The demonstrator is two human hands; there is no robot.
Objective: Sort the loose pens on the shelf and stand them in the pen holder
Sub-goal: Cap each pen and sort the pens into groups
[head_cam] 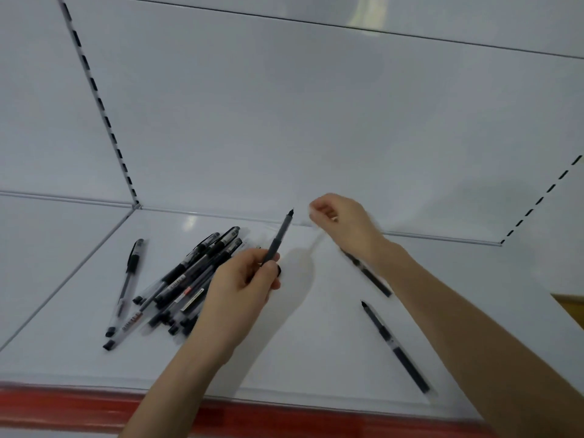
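With my left hand [245, 279] pinching an uncapped pen [279, 237] just right of the pen pile [186, 279] and my right hand [341, 221] closed on something blurred, perhaps its cap, I'd align them squarely before pressing.

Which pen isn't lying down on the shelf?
The pen in the left hand. It points up, lifted off the shelf; every other pen lies flat.

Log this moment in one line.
left hand: holds black pen | right hand: raised, blurred | black pen pile: on white shelf
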